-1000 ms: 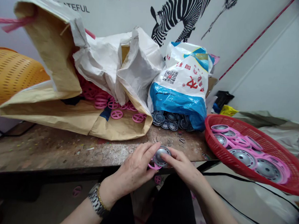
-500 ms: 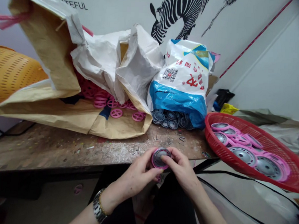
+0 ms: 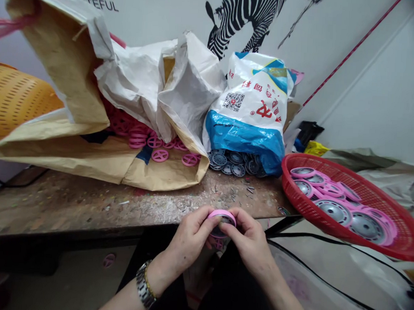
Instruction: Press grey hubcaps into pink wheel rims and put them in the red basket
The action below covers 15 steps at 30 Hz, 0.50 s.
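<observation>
my left hand (image 3: 185, 239) and right hand (image 3: 254, 247) both grasp one pink ring (image 3: 221, 212) with a grey disc (image 3: 228, 219) set in it, right between my fingers at the near edge of the bench (image 3: 155, 208). my left thumb (image 3: 208, 225) and right thumb (image 3: 230, 231) lie over the near side of the disc, while my other fingers curl round the sides and underneath. to do this well, i judge that both thumbs want to press evenly, close to the rim, with the fingers below backing the ring so that it neither tilts nor slips. a light touch on the thin pink edge seems wise, since too much squeeze from the sides could bend it. beyond my fingertips, loose grey discs (image 3: 238, 169) spill from the plastic bag (image 3: 246, 134), and pink wheels (image 3: 160, 156) lie in the paper bag's mouth, ahead and to the left; the red basket (image 3: 288, 187) of paired pieces is off to the right. my thumbs hide part of the disc, so i cannot tell whether it sits flush. the underside and most of my curled fingertips are out of sight, and the bags' depths are hidden too.
</observation>
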### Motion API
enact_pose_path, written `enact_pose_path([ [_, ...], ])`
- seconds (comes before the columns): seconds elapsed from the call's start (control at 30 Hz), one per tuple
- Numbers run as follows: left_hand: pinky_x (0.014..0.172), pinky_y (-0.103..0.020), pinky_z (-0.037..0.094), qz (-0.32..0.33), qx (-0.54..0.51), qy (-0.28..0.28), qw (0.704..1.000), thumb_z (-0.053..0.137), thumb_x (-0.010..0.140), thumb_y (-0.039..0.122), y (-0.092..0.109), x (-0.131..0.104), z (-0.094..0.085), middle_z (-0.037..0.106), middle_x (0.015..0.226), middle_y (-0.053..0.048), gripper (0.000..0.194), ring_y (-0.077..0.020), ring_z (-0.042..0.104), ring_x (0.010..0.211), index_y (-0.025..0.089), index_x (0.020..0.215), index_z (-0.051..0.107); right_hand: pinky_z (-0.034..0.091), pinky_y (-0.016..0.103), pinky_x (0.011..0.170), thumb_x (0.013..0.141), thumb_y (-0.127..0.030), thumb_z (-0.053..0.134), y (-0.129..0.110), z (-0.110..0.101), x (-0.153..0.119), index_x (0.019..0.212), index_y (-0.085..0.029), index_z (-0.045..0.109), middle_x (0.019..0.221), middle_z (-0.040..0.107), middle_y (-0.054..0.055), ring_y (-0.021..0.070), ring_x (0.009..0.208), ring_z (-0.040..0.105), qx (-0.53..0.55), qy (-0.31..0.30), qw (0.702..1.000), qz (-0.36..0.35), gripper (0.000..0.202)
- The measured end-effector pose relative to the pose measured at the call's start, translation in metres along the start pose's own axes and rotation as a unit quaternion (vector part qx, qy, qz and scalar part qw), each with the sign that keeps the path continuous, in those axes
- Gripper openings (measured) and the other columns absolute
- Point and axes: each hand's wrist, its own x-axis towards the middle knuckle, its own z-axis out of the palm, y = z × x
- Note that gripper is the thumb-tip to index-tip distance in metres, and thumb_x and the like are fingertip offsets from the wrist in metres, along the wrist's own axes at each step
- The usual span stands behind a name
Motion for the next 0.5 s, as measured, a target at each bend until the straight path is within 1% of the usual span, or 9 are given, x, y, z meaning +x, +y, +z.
enact_pose_path([
  [0.1, 0.047, -0.019, 0.043, 0.024, 0.052, 0.035, 0.998, 0.050, 0.098, 0.047, -0.003, -0.001, 0.001, 0.056, 0.070, 0.001, 0.033, -0.0110, 0.054, 0.056, 0.019, 0.085, 0.063, 0.038, 0.025, 0.064, 0.079, -0.033, 0.068, 0.000, 0.005, -0.003, 0.075, -0.020, 0.064, 0.069, 0.055, -0.003, 0.0144, 0.067, 0.048, -0.015, 0.026, 0.999, -0.015, 0.015],
  [0.17, 0.046, -0.019, 0.040, 0.032, 0.074, 0.052, 0.995, 0.051, 0.098, 0.046, -0.005, 0.000, 0.003, 0.054, 0.067, 0.002, 0.033, -0.0105, 0.052, 0.053, 0.019, 0.082, 0.062, 0.039, 0.026, 0.064, 0.079, -0.033, 0.068, 0.002, 0.006, -0.002, 0.075, -0.020, 0.064, 0.069, 0.055, -0.003, 0.0145, 0.068, 0.048, -0.010, 0.033, 0.999, -0.018, 0.015],
  [0.27, 0.042, -0.019, 0.039, 0.007, 0.054, 0.056, 0.997, 0.051, 0.096, 0.046, -0.008, 0.003, 0.006, 0.052, 0.062, 0.003, 0.032, -0.0103, 0.051, 0.048, 0.019, 0.083, 0.061, 0.040, 0.026, 0.065, 0.079, -0.036, 0.069, 0.004, 0.004, 0.004, 0.077, -0.019, 0.064, 0.070, 0.057, -0.002, 0.0149, 0.069, 0.050, 0.005, 0.005, 1.000, 0.009, 0.018],
  [0.37, 0.041, -0.019, 0.043, -0.033, -0.018, 0.046, 0.998, 0.049, 0.096, 0.049, -0.009, 0.007, 0.007, 0.054, 0.063, 0.003, 0.034, -0.0108, 0.054, 0.047, 0.017, 0.093, 0.061, 0.042, 0.027, 0.068, 0.082, -0.041, 0.068, 0.003, -0.001, 0.009, 0.082, -0.019, 0.065, 0.074, 0.060, -0.001, 0.0161, 0.073, 0.054, 0.023, -0.034, 0.999, 0.026, 0.023],
  [0.43, 0.045, -0.021, 0.050, -0.038, -0.050, 0.015, 0.998, 0.049, 0.096, 0.048, -0.008, 0.008, 0.006, 0.060, 0.073, 0.001, 0.034, -0.0119, 0.060, 0.053, 0.017, 0.104, 0.062, 0.044, 0.027, 0.071, 0.084, -0.046, 0.066, 0.001, -0.005, 0.010, 0.086, -0.019, 0.066, 0.079, 0.064, 0.001, 0.0172, 0.077, 0.056, 0.036, -0.043, 0.998, 0.017, 0.027],
  [0.5, 0.052, -0.022, 0.055, -0.028, -0.036, -0.021, 0.999, 0.055, 0.094, 0.042, -0.007, 0.007, 0.004, 0.063, 0.084, -0.001, 0.030, -0.0129, 0.064, 0.061, 0.019, 0.112, 0.062, 0.045, 0.027, 0.072, 0.085, -0.048, 0.064, 0.000, -0.008, 0.009, 0.089, -0.019, 0.068, 0.082, 0.066, 0.002, 0.0179, 0.079, 0.058, 0.038, -0.041, 0.998, 0.012, 0.029],
])
